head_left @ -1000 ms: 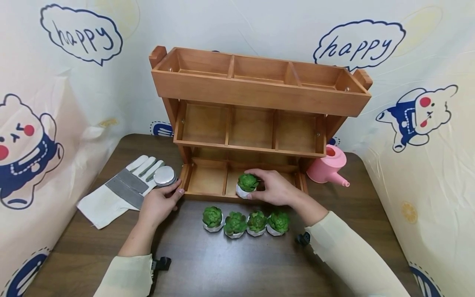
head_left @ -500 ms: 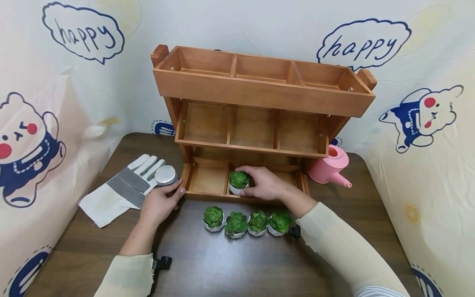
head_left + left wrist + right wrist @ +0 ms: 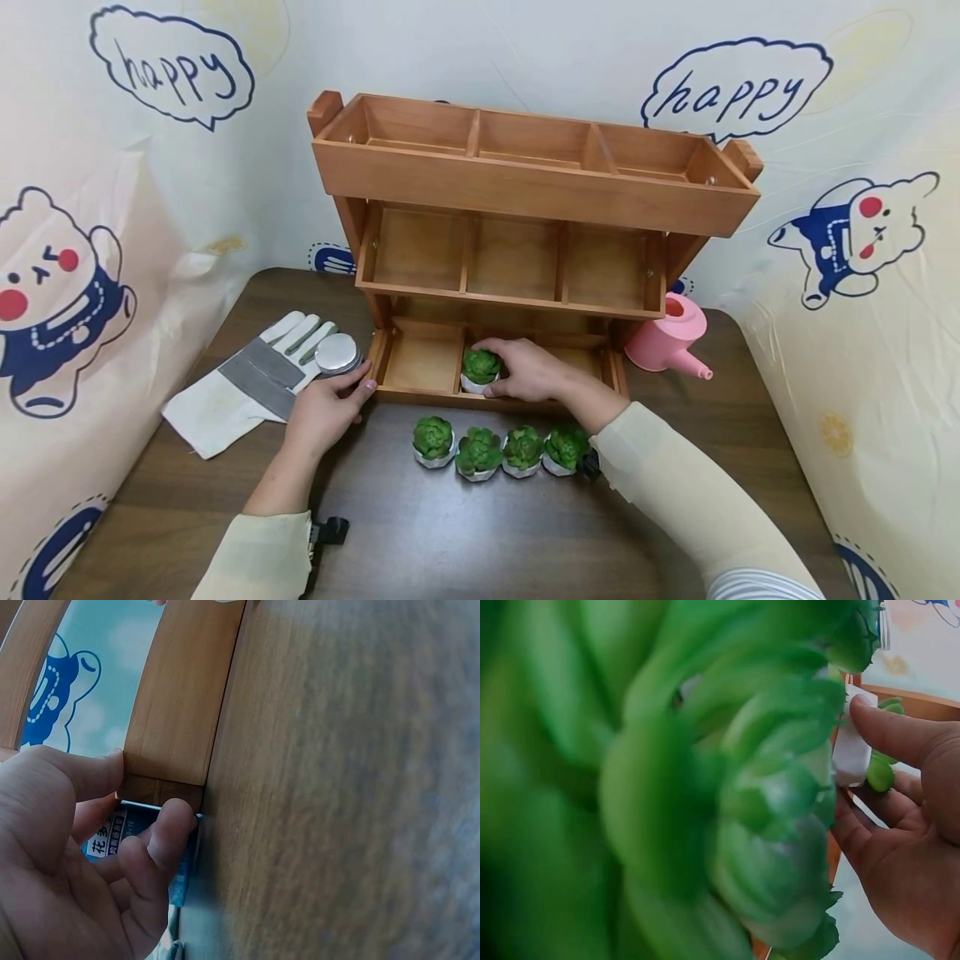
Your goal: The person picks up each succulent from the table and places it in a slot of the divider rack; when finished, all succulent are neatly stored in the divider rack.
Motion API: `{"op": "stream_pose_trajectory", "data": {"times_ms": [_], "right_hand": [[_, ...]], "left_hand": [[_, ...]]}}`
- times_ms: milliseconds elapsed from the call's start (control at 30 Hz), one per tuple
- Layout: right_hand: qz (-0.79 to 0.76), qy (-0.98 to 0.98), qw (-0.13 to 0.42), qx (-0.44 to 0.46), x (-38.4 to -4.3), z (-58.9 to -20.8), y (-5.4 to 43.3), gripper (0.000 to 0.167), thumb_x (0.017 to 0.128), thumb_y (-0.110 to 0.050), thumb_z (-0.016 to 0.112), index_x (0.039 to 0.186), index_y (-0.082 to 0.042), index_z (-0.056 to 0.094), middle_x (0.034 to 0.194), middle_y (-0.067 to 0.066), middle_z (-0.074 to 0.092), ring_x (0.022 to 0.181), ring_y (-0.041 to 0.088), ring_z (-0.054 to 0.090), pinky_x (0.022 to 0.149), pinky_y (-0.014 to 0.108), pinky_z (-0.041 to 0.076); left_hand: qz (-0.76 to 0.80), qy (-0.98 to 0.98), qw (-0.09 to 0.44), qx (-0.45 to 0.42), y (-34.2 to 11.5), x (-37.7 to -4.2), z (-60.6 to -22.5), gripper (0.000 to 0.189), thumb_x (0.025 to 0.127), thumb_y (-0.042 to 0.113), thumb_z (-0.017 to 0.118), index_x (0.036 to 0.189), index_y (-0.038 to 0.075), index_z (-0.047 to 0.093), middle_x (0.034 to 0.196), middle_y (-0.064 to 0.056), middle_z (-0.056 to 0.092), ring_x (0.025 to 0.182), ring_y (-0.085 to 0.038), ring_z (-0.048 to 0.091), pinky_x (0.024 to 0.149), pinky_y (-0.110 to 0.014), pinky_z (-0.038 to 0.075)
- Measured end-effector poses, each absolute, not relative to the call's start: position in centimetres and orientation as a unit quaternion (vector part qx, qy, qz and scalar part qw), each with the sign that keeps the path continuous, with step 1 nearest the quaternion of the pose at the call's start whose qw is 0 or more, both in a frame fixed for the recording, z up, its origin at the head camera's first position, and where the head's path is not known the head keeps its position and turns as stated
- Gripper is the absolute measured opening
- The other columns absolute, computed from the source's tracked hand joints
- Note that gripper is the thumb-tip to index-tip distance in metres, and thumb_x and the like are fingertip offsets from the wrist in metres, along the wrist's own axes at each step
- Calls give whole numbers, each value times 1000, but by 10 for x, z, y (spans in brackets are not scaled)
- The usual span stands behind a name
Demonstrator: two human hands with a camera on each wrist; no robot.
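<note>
My right hand (image 3: 527,372) holds a small potted succulent (image 3: 481,367) in the middle compartment of the bottom tier of a wooden tiered shelf (image 3: 536,187). The plant is upright, at that compartment's left divider. In the right wrist view, thumb and fingers pinch its white pot (image 3: 851,746), while leaves of a nearer succulent (image 3: 705,787) blur across much of the picture. At the shelf's lower left corner, my left hand (image 3: 324,414) grips the end of the bottom tier, thumb on its front edge and fingers curled at its side in the left wrist view.
Several potted succulents (image 3: 478,454) stand in a row before the shelf. On the left, a round silver-lidded tin (image 3: 337,353) overlaps the fingers of a white and grey work glove (image 3: 255,379). A pink watering can (image 3: 666,335) stands by the shelf's right side.
My right hand has moved the potted succulent left and into the middle compartment, near the left divider. The left hand has stayed at the shelf's corner.
</note>
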State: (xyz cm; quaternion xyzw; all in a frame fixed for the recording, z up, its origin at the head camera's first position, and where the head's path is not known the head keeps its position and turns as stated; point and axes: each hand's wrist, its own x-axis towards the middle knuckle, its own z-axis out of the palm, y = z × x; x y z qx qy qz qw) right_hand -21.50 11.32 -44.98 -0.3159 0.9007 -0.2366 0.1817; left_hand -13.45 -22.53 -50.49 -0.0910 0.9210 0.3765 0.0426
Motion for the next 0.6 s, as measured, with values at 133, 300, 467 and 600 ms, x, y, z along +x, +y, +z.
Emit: {"op": "stream_pose_trajectory", "data": {"times_ms": [133,300,467,600], "right_hand": [[-236,897,202,-313,-215,-451,113,66,93,-22,80,152,-15,51,137,6,63,116,17,61,102,41,48],[-234,895,215,-313,-215,-451,113,66,95,-21,78,153,-13,49,144,8,60,124,20,59,106,43,46],[-236,893,219,-315,-215,-449,115,70,95,-23,79,156,-12,46,147,9,58,129,22,57,108,44,44],[-246,891,218,-314,-214,-448,119,73,94,-23,79,157,-11,44,145,11,59,127,23,59,106,44,46]], "left_hand": [[380,919,46,-90,-225,-134,-505,54,101,55,62,148,29,59,68,0,69,62,-17,68,67,-38,43],[380,920,45,-90,-225,-135,-505,54,101,55,62,148,30,59,67,1,69,62,-17,68,67,-37,43],[381,919,46,-91,-225,-135,-504,54,101,55,62,149,29,59,66,1,69,62,-17,68,66,-37,42],[381,919,47,-92,-225,-134,-504,55,100,56,62,149,29,59,66,1,69,62,-17,68,66,-37,42]]}}
